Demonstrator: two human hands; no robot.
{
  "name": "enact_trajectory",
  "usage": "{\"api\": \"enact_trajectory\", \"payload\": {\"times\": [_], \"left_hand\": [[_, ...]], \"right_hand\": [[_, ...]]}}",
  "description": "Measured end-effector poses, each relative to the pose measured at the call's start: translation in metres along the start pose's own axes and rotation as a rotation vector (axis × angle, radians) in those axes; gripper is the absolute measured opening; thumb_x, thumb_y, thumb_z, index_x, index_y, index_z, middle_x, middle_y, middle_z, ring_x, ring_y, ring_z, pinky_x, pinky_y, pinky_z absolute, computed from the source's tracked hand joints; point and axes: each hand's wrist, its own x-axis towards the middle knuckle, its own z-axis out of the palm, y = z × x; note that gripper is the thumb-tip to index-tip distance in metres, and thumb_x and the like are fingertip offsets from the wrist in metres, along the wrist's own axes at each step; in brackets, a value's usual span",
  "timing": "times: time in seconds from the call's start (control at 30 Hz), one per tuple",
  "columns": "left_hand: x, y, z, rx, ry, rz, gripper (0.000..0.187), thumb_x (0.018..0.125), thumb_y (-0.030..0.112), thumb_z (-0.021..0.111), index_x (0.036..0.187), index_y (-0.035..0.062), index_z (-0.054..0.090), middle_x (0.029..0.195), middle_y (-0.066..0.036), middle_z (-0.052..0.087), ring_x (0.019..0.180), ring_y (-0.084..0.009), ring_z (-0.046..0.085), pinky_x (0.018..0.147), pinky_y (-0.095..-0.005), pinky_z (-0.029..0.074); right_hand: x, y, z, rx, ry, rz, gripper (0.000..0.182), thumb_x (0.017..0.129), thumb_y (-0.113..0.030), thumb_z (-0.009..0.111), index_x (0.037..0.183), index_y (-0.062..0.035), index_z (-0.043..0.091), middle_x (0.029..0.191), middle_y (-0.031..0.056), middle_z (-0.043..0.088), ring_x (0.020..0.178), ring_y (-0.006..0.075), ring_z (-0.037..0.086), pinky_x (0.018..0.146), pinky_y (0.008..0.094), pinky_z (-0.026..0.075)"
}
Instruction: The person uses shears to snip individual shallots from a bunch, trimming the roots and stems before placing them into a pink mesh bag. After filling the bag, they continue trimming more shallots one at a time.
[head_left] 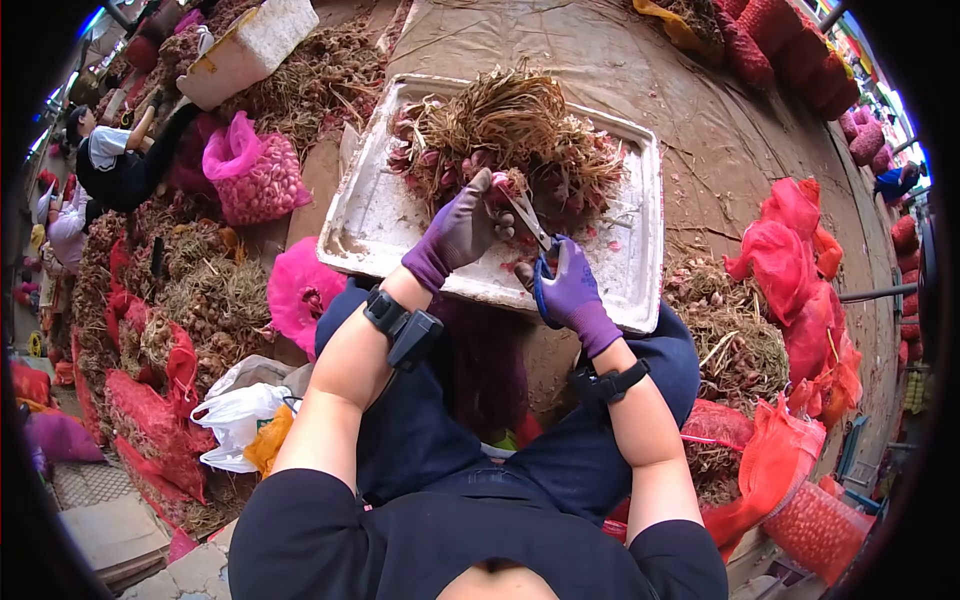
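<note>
My left hand (462, 235), in a purple glove with a grey palm, pinches a reddish shallot (502, 182) at the near edge of a dried bunch. My right hand (572, 292), gloved alike, is closed round the blue handles of a pair of scissors (533, 222). The blades point up and left, their tips right at the shallot by my left fingers. The bunch of shallots (515, 115), with long brown stems folded over the top, lies on a white foam tray (640, 270) above my knees. Loose skins dot the tray.
Heaps of dried bulbs (215, 290) lie on my left, with another stem pile (735, 335) on my right. A pink net bag (262, 180), red net sacks (795, 260) and a white foam box (250, 50) stand around. Another person (110, 150) sits at far left.
</note>
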Motion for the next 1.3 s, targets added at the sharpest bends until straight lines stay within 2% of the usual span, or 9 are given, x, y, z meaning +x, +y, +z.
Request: {"api": "enact_trajectory", "payload": {"times": [0.3,0.53,0.7,0.73,0.8,0.9,1.0,1.17,1.3], "left_hand": [[-0.003,-0.005,0.012,0.397,-0.181,0.077,0.04,0.1,0.03,0.045,0.131,0.0043,0.045,0.111,-0.002,0.059,0.101,-0.0121,0.057,0.091,-0.0302,0.046],[0.0,-0.001,0.005,0.746,-0.103,0.163,0.045,0.099,0.03,0.049,0.134,0.0024,0.041,0.115,-0.003,0.058,0.103,-0.0119,0.057,0.087,-0.0264,0.048],[-0.003,-0.003,0.006,0.832,0.007,0.179,0.044,0.099,0.031,0.047,0.132,0.0029,0.044,0.11,-0.001,0.058,0.099,-0.0095,0.058,0.083,-0.027,0.049],[0.0,-0.011,-0.001,0.535,-0.038,0.129,0.039,0.099,0.035,0.046,0.124,0.0055,0.051,0.102,-0.002,0.06,0.091,-0.0095,0.058,0.076,-0.0288,0.049],[0.006,-0.013,-0.009,0.377,-0.085,-0.042,0.039,0.098,0.041,0.044,0.115,0.0089,0.058,0.094,-0.003,0.063,0.08,-0.0112,0.059,0.069,-0.0303,0.047],[0.005,-0.013,-0.01,0.172,-0.051,-0.185,0.041,0.097,0.046,0.043,0.11,0.0117,0.061,0.09,-0.004,0.064,0.07,-0.0126,0.057,0.066,-0.0311,0.045],[0.007,-0.007,-0.011,0.083,-0.083,-0.239,0.041,0.097,0.046,0.042,0.11,0.013,0.061,0.09,-0.005,0.065,0.066,-0.0133,0.057,0.066,-0.0316,0.045],[0.003,-0.016,0.002,0.315,0.063,-0.152,0.039,0.096,0.047,0.045,0.107,0.0128,0.062,0.092,-0.002,0.063,0.066,-0.0094,0.056,0.06,-0.0271,0.045],[-0.006,-0.037,0.015,0.674,0.021,-0.207,0.038,0.097,0.044,0.046,0.108,0.0105,0.06,0.089,-0.001,0.062,0.067,-0.0087,0.059,0.061,-0.0265,0.051]], "right_hand": [[0.003,0.004,0.003,0.05,-0.084,0.081,0.047,0.079,-0.041,0.07,0.092,0.0006,0.051,0.088,0.0194,0.055,0.085,0.0355,0.055,0.074,0.0418,0.044],[0.003,-0.005,-0.008,-0.011,-0.17,0.21,0.045,0.084,-0.046,0.062,0.086,-0.0016,0.057,0.078,0.0222,0.061,0.077,0.0402,0.059,0.069,0.0461,0.046],[0.001,0.02,0.005,0.102,-0.163,0.308,0.039,0.088,-0.045,0.056,0.089,-0.0071,0.065,0.085,0.0214,0.064,0.078,0.0411,0.061,0.067,0.0465,0.047],[0.005,0.01,-0.001,0.034,-0.183,0.351,0.037,0.088,-0.042,0.058,0.09,-0.0053,0.064,0.084,0.0218,0.063,0.078,0.0407,0.061,0.067,0.0458,0.048],[0.001,0.029,0.014,0.235,-0.031,0.278,0.034,0.088,-0.037,0.059,0.093,-0.0041,0.062,0.082,0.0212,0.064,0.076,0.04,0.062,0.066,0.0456,0.048],[0.004,0.021,0.005,-0.03,-0.018,0.139,0.036,0.09,-0.033,0.058,0.106,-0.0013,0.053,0.087,0.0241,0.062,0.084,0.0423,0.06,0.07,0.0444,0.047],[0.004,0.015,0.007,0.097,0.055,0.142,0.035,0.091,-0.029,0.059,0.108,0.0002,0.05,0.096,0.0253,0.059,0.088,0.0427,0.058,0.073,0.0433,0.047],[0.01,0.011,-0.002,0.166,0.105,0.068,0.05,0.074,-0.025,0.077,0.111,-0.0015,0.051,0.094,0.0122,0.058,0.087,0.0279,0.059,0.077,0.0373,0.047],[0.011,0.001,0.003,0.199,0.153,-0.078,0.042,0.073,-0.015,0.073,0.107,-0.0015,0.053,0.093,0.0118,0.059,0.085,0.0271,0.059,0.076,0.0347,0.048]]}}
